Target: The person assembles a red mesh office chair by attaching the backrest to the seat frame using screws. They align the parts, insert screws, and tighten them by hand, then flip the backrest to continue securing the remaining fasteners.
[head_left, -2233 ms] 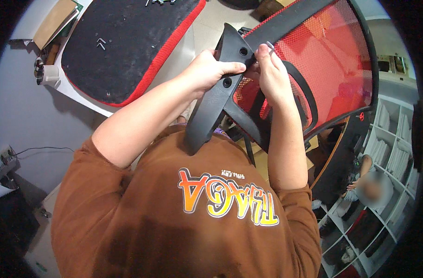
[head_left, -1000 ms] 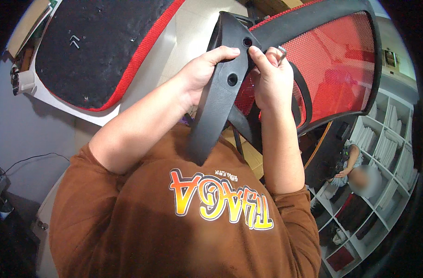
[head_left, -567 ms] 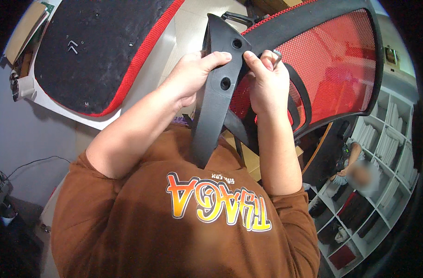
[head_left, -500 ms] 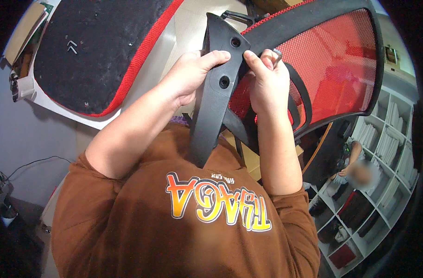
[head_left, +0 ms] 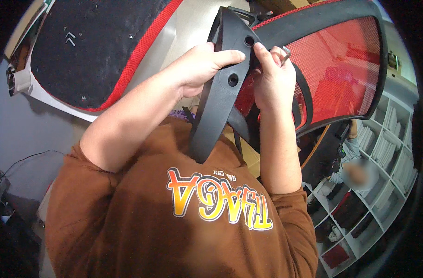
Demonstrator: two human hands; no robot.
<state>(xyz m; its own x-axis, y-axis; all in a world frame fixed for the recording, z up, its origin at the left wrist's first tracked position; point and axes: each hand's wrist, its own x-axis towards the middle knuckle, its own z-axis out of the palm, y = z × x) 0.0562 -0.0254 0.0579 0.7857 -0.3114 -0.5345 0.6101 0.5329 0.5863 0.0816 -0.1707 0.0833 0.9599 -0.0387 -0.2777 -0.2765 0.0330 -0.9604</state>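
A white shelf unit stood at the right, with books and boxes in its cubbies. The red mesh chair back filled the top. Its black support arm (with two round holes) ran down between both hands. The left hand wrapped its edge. The right hand pinched it near the top hole, close to the chest.

White cubby shelving at right, grey wall at left.

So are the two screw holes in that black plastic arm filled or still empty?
Empty, as far as shows: both holes in the black plastic arm look dark and open, no screw head visible. The left hand and right hand hold it.
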